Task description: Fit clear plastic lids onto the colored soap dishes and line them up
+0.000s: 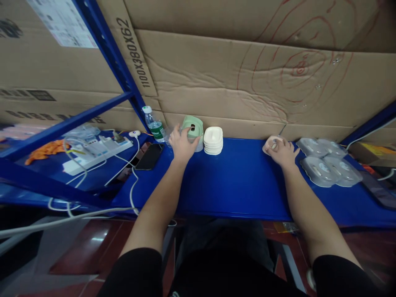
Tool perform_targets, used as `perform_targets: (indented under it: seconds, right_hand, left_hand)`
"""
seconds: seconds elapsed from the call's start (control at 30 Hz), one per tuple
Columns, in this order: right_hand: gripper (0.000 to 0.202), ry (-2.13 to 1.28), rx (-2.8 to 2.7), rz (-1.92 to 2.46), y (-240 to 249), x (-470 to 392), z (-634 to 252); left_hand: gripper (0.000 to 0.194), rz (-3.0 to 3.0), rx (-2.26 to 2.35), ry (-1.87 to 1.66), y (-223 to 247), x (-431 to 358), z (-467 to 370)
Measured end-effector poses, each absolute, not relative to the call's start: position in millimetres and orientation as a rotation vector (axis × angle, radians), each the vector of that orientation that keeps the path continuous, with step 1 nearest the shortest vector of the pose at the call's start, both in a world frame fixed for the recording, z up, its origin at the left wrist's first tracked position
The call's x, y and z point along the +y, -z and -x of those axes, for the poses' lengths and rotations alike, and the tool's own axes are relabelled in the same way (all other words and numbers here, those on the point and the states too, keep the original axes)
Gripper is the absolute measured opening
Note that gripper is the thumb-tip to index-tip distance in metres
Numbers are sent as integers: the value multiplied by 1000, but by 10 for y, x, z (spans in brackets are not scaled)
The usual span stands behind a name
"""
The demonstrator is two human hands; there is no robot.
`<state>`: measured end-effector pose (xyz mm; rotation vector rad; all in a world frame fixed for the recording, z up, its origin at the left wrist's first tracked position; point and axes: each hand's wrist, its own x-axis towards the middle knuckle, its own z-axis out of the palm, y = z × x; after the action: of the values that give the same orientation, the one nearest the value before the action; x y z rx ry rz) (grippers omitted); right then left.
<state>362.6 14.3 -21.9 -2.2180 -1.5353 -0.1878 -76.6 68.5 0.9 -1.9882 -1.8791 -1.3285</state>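
Thumb and fingers of my left hand (182, 144) span a light green, rounded-square piece (194, 126) with a dark opening in its top. Under it is a paler part, partly hidden by the hand. Just to the right stands a neat stack of cream rounded-square pieces (213, 142), which neither hand touches. Over at the right, my right hand (283, 152) has its fingers curled on a pale pink rounded piece (268, 142) that rests on the blue table. My fingers cover much of that piece, so its full shape is hidden.
Clear plastic-looking pieces (321, 170) sit grouped right of my right hand. A water bottle (154, 126), a black phone (149, 156) and a power strip (99, 154) with white cables lie to the left. Cardboard (201, 78) walls the back; a blue frame post (116, 53) rises at left.
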Motion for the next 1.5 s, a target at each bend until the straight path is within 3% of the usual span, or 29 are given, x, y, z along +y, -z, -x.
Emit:
perform_targets:
  seconds: [0.2, 0.47, 0.63, 0.9, 1.2, 1.5]
  right_hand:
    - [55, 167, -1723, 1990, 144, 152, -3474]
    - [74, 50, -1979, 1690, 351, 234, -3366]
    - [62, -105, -2026, 1522, 285, 224, -3349]
    - [59, -203, -2088, 1376, 218, 151, -3178]
    - [83, -226, -2226, 1399, 135, 45, -3187]
    - [54, -278, -2100, 1354, 32, -5, -3123]
  left_hand:
    - [49, 1962, -1968, 1459, -20, 732, 766]
    - [59, 1921, -1941, 1541, -3, 726, 773]
    - [67, 1945, -1934, 1542, 29, 744, 763]
    - [60, 1957, -1974, 1555, 44, 764, 771]
    - [72, 1877, -1997, 1534, 27, 710, 704]
    - [72, 1846, -1916, 1481, -6, 623, 621]
